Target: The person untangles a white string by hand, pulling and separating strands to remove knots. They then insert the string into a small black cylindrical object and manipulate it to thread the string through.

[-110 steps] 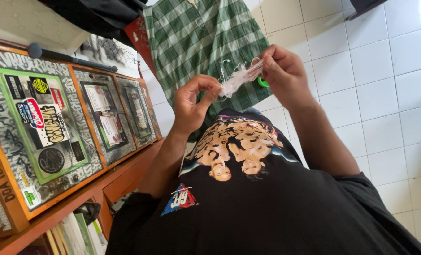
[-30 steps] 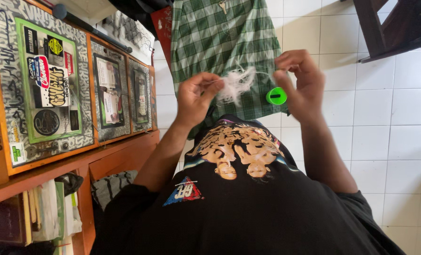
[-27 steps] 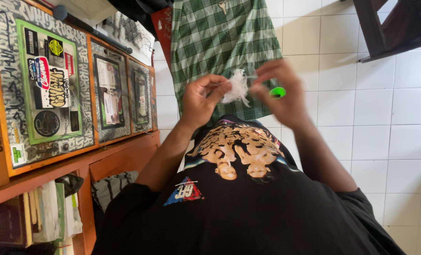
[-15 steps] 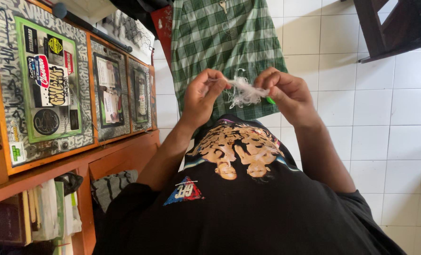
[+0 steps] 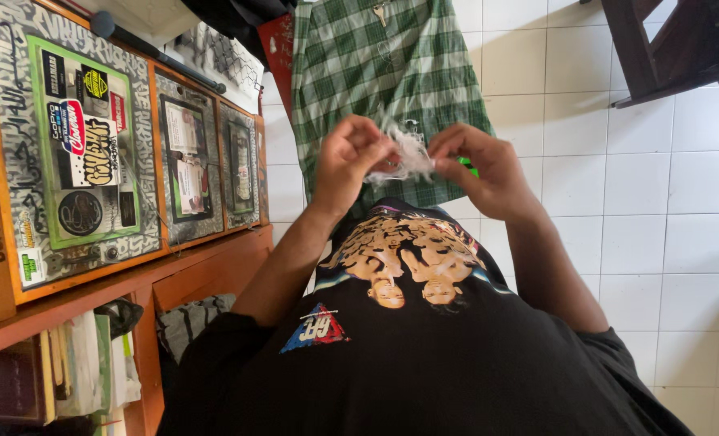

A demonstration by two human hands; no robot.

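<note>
Tangled white thread clump, frayed and fluffy w/ loose strands sticking out, sits in mid-air between both hands, above green-and-white checked cloth spread on white tiled floor. Left hand: fingers curled, thumb and fingertips pressed onto left edge of clump, pinching it. Right hand: thumb and forefinger closed on right side of clump, pinching a few strands; exact strand not resolvable, too fine. Hands close together, approx. chest height, over printed black T-shirt. Small bright green round object mostly hidden behind right hand, only a sliver shows; cannot tell what it is. Small metal key lies at far end of cloth. Orange wooden shelf unit w/ sticker-covered panels to the left, not involved. Dark wooden furniture leg top right. Judgement: step in hand = working the tangle apart, both hands gripping opposite sides. Next move prob. calls for a light, steady pull w/ one side anchored, picking single strands rather than yanking; knots could tighten and thin thread could snap otherwise.
</note>
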